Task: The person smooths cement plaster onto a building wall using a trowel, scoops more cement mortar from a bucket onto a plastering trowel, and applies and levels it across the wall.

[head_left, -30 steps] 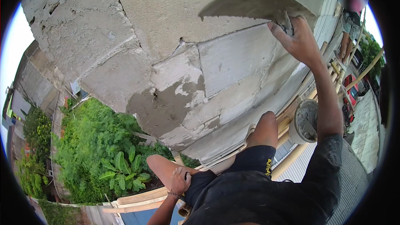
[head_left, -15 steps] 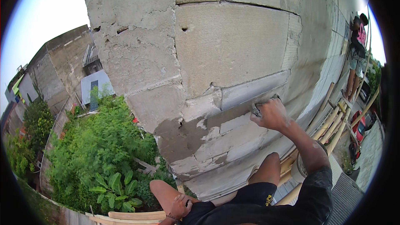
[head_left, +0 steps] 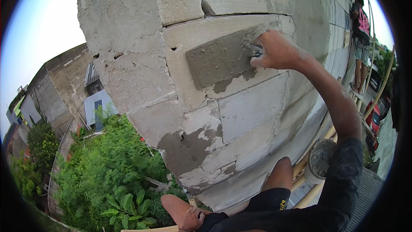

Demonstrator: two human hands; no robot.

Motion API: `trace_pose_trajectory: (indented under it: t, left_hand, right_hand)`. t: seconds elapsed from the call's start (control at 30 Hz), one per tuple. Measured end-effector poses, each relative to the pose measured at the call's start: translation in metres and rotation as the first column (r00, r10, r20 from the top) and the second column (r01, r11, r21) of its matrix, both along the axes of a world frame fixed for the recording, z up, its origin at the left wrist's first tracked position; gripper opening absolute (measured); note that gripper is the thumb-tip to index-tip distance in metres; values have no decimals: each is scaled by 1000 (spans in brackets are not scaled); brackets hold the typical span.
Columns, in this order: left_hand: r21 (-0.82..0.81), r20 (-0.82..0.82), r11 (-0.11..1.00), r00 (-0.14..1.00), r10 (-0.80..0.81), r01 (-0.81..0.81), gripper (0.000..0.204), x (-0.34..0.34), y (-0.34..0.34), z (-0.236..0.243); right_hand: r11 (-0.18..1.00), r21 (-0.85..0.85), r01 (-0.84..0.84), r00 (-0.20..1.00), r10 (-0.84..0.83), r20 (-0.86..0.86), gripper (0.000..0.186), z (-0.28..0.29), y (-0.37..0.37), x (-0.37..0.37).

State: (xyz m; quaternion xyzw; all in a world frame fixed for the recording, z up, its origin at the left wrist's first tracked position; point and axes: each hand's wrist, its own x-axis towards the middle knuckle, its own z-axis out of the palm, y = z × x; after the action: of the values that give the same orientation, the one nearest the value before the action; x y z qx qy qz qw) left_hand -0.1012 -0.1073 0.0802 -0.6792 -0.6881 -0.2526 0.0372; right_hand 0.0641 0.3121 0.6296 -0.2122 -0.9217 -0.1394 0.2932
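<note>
Gripped in the right hand (head_left: 277,51), the trowel (head_left: 221,58) presses flat on the block wall (head_left: 253,107) at 12 o'clock; few grey mortar patches (head_left: 189,146) done, most blocks bare; left hand (head_left: 186,215) rests empty, loosely open.

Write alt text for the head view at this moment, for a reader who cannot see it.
The person's right hand presses a mortar-covered trowel flat against a grey block wall patched with darker wet mortar. The left hand rests low by the knee, above green plants. A bucket of mortar sits at the right, and another person stands farther along the wall.
</note>
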Motion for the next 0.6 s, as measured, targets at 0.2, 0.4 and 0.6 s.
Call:
trace_pose_trajectory:
  t: [0.2, 0.4, 0.6]
  left_hand:
    - [-167, 219, 965, 946, 238, -204, 12, 10, -1, 8]
    - [-102, 222, 978, 954, 201, -183, 13, 12, 7, 41]
    - [-83, 268, 980, 942, 199, -183, 13, 11, 9, 46]
  right_hand:
    - [993, 109, -54, 997, 60, -51, 37, -2, 5, 2]
    - [1000, 4, 16, 1000, -17, 19, 40, 5, -14, 2]
    - [997, 29, -65, 996, 67, -63, 40, 2, -13, 0]
